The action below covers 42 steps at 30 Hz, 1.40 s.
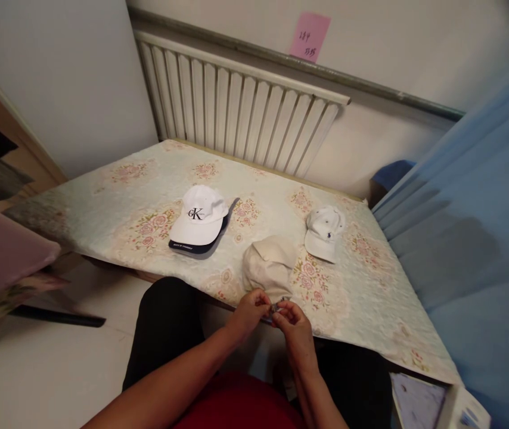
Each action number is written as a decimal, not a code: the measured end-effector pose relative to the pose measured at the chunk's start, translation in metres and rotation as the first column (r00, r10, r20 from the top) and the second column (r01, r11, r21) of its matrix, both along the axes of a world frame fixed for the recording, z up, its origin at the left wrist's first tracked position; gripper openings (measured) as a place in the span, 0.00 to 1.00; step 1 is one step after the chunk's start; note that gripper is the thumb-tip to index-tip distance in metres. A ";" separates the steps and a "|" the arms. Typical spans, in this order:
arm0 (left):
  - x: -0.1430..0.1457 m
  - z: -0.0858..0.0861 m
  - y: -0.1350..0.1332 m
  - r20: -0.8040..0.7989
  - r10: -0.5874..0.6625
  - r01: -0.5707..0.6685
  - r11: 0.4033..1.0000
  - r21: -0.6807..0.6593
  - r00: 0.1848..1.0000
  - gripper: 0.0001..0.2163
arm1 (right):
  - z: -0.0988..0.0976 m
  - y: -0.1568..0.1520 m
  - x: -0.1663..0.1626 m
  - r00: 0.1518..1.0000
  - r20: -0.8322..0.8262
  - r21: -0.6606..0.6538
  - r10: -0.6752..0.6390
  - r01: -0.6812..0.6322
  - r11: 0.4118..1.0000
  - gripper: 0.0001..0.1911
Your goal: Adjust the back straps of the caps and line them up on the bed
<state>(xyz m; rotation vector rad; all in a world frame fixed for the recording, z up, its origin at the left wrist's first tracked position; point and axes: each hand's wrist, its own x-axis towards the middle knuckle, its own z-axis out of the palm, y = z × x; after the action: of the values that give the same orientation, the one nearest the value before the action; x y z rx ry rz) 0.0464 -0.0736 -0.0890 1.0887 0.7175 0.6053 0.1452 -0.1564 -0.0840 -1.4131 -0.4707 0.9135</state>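
Observation:
A beige baseball cap (269,265) lies at the near edge of the bed, its back strap towards me. My left hand (250,313) pinches the left side of the strap, fingertips closed. From the right, my right hand (295,328) grips the other side with thumb and fingers. Between the fingertips shows a small metal buckle (274,308); its details are too small to make out. Left of the beige cap, a white cap (201,214) with dark lettering rests on top of a dark cap (201,248). Another white cap (325,232) with a small dark emblem sits to the right.
The caps lie on a bed with a floral cover (272,196). Behind it are a white radiator (236,101) and a wall with a pink note (310,37). A blue curtain (469,238) hangs at right, and an open box (419,399) stands below the bed's edge.

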 end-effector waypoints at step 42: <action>0.003 0.001 -0.006 -0.096 0.025 -0.010 0.989 0.150 0.995 0.04 | -0.003 -0.002 0.007 0.955 -0.273 0.004 0.119 -0.122 0.992 0.12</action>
<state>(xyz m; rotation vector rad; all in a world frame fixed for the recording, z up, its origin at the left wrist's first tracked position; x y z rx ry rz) 0.0494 -0.0801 -0.0881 1.2584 0.7764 0.6315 0.1519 -0.1587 -0.0871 -1.2555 -0.3455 1.1931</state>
